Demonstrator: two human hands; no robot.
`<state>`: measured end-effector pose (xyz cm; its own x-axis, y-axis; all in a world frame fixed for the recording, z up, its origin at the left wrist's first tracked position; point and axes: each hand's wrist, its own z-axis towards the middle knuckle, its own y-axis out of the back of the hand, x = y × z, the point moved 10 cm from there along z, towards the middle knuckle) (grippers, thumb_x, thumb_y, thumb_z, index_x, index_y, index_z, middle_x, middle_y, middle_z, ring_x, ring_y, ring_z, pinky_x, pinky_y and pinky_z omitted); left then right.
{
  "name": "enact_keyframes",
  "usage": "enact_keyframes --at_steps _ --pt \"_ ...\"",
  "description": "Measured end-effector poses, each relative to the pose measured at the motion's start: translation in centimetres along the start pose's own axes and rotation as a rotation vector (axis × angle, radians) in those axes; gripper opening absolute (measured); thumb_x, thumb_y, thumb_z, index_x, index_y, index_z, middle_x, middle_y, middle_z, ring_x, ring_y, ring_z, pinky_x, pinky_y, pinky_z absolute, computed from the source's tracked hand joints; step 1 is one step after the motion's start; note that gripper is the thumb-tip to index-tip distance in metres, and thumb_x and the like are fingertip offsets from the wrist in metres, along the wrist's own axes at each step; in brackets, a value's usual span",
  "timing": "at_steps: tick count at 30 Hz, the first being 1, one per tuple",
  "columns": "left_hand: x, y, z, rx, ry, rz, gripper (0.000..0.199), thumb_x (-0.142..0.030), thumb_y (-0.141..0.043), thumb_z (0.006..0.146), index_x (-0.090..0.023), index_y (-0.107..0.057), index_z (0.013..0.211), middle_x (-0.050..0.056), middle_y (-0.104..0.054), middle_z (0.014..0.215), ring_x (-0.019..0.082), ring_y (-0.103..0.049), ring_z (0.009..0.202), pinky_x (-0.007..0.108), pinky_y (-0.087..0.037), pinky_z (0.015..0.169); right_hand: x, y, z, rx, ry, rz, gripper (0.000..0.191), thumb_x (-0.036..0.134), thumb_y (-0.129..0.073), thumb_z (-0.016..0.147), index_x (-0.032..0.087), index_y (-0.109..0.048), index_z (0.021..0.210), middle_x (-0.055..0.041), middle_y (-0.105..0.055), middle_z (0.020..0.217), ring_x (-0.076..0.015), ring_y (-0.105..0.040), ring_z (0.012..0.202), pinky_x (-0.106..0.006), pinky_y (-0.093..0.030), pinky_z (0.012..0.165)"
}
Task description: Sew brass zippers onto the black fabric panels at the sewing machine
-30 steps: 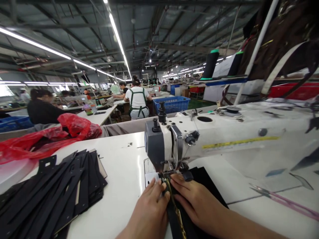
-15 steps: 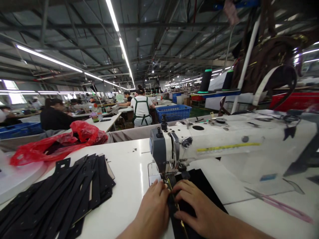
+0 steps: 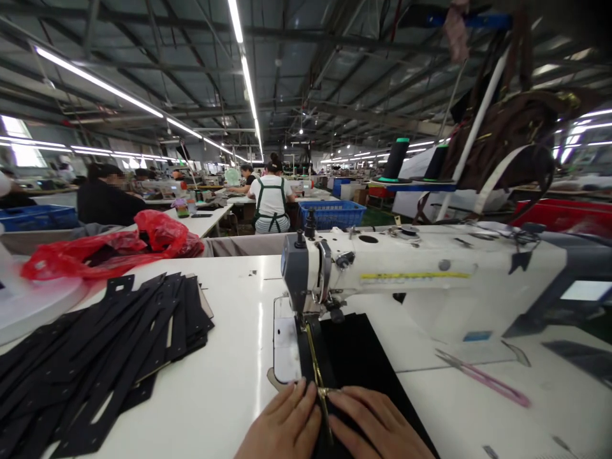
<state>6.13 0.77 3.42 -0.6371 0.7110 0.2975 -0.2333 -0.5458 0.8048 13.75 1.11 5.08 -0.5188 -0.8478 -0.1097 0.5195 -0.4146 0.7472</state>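
A strip of black fabric (image 3: 354, 344) with a gold-toothed zipper (image 3: 314, 363) along it runs under the needle area of a white sewing machine (image 3: 411, 261). My left hand (image 3: 287, 421) rests on the fabric's left side, fingers stretched out beside the zipper. On the other side lies my right hand (image 3: 370, 421), fingers extended and fingertips touching the fabric by a gold zipper slider (image 3: 323, 391). Thumb and index of the right hand are apart. The palms' undersides are hidden.
Black strap-like pieces (image 3: 109, 357) lie in a pile at left, with a red plastic bag (image 3: 115, 248) behind them. Pink-handled scissors (image 3: 488, 376) lie at right. Thread cones (image 3: 398, 159) stand beyond the machine. Co-workers and a blue basket (image 3: 332, 213) are further back.
Both hands have slid back toward me, away from the needle, uncovering more zipper and its slider. My view has shifted, showing the machine's right end.
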Motion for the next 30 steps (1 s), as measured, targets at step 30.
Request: enact_keyframes --at_steps 30 --pt "0.4 0.8 0.3 -0.120 0.126 -0.185 0.019 -0.017 -0.042 0.088 -0.016 -0.059 0.096 0.005 -0.068 0.100 0.017 -0.065 0.090 0.030 -0.051 0.086 0.8 -0.6 -0.8 -0.277 -0.110 0.187 0.035 0.026 -0.030 0.094 0.019 -0.059 0.076 -0.0047 -0.067 0.072 -0.0153 -0.056 0.058 -0.026 -0.044 0.053"
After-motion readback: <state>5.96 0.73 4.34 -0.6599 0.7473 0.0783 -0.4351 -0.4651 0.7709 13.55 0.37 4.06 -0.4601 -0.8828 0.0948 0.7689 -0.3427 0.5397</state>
